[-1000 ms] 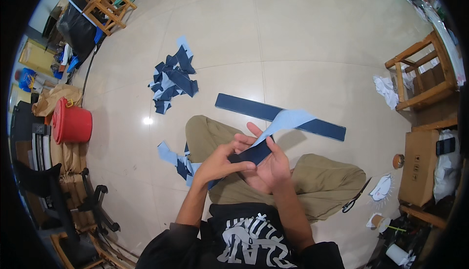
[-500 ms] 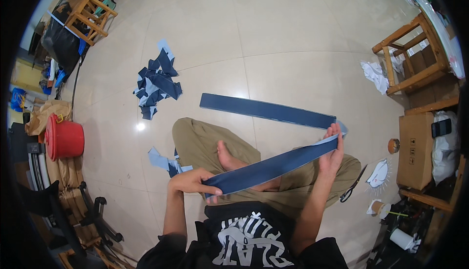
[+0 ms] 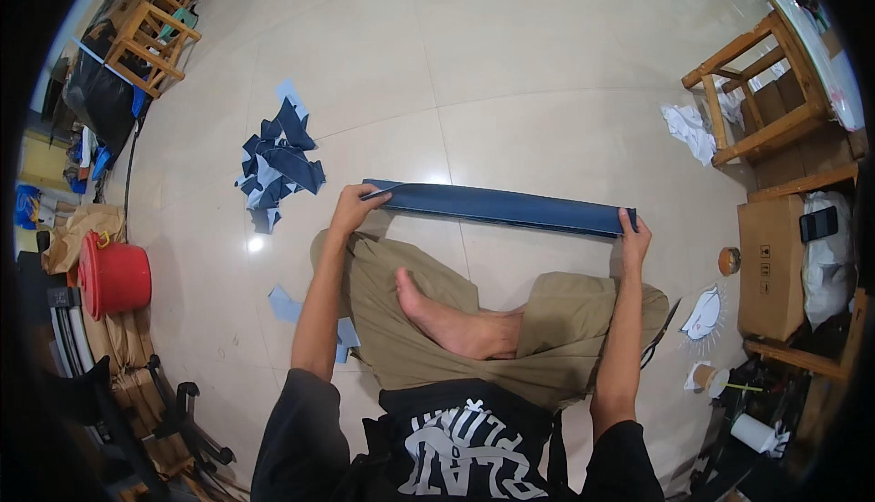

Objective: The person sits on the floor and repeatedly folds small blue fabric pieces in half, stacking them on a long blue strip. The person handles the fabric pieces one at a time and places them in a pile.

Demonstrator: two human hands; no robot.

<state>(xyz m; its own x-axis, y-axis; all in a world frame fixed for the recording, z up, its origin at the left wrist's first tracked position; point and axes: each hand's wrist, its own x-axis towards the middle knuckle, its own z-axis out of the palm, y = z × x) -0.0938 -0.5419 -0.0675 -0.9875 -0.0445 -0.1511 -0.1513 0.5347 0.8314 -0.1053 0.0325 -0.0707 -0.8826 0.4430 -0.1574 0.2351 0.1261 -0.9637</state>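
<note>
A long dark blue denim strip [image 3: 501, 208] stretches across the floor tiles in front of my crossed legs. My left hand [image 3: 357, 206] pinches its left end, with thumb and fingers closed on the fabric. At the opposite end my right hand [image 3: 635, 236] grips the strip's corner. The strip from my hands appears laid over, or held just above, a second strip of the same kind; I cannot tell whether they touch, as the lower one is almost fully hidden. Left of my left hand lies a pile of dark and light blue denim scraps [image 3: 284, 160].
Light blue scraps [image 3: 286, 304] lie beside my left knee. Scissors [image 3: 658, 338] rest by my right knee, partly hidden. A red bucket [image 3: 118, 274] stands at left, wooden stools [image 3: 150, 42] at far left, another stool [image 3: 761, 128] and a cardboard box [image 3: 770, 265] at right.
Both hands have moved forward from over my lap, carrying the strip onto or just above the one lying on the floor. The strip has turned from slanted to nearly level.
</note>
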